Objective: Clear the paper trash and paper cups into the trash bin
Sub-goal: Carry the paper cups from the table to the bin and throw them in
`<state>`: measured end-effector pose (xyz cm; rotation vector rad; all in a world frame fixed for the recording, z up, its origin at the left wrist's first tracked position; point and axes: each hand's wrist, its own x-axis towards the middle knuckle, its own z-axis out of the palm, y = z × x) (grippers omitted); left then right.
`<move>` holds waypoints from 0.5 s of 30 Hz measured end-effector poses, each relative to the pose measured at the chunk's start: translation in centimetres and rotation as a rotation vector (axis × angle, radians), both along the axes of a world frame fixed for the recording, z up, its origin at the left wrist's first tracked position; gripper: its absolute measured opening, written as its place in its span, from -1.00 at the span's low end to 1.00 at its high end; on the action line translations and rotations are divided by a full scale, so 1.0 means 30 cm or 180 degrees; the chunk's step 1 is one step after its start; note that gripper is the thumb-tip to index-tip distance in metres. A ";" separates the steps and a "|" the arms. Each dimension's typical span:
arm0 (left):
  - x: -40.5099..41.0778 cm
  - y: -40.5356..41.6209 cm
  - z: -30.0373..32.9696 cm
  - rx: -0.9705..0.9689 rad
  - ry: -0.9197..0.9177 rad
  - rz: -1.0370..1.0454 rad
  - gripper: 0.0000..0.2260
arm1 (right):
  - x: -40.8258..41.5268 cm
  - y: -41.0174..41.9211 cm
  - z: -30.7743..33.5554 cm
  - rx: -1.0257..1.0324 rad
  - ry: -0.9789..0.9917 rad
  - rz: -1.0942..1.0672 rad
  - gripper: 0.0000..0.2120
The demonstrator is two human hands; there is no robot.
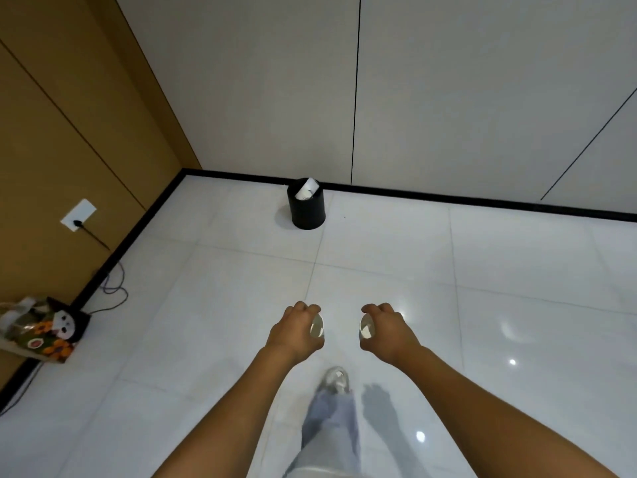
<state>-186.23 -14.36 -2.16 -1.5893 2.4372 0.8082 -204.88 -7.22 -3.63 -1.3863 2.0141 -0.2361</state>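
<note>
Writing: I can read none.
Left hand (296, 331): my fingers curl around a small white paper cup (317, 326).
Right hand (387, 331): my fingers curl around another white paper cup (366, 327).
Round black plastic trash bin (306, 208): far ahead by the wall, white paper (307, 188) inside.

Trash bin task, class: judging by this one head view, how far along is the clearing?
Done: the black trash bin by the wall already holds white paper poking above its rim. In hand: the left hand grips one paper cup and the right hand another cup. Left: reach the bin, which stands some way ahead, and drop both cups in.
</note>
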 end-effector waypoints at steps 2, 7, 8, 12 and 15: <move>-0.037 -0.173 -0.016 0.0030 -0.0041 0.0007 -0.48 | -0.044 -0.169 -0.009 0.0008 -0.0047 -0.0043 -0.38; -0.159 -0.597 0.017 0.0071 -0.0125 -0.0047 -0.48 | -0.155 -0.548 0.012 -0.0056 -0.0125 -0.0196 -0.39; -0.187 -0.669 0.025 0.0060 -0.0119 -0.0061 -0.48 | -0.183 -0.615 0.019 -0.0069 -0.0126 -0.0234 -0.40; -0.315 -0.926 0.035 0.0038 -0.0094 -0.0153 -0.49 | -0.310 -0.858 0.027 -0.0038 -0.0197 -0.0381 -0.41; -0.430 -1.125 0.015 -0.0002 -0.0076 -0.0161 -0.47 | -0.423 -1.056 0.016 -0.0011 -0.0178 -0.0377 -0.41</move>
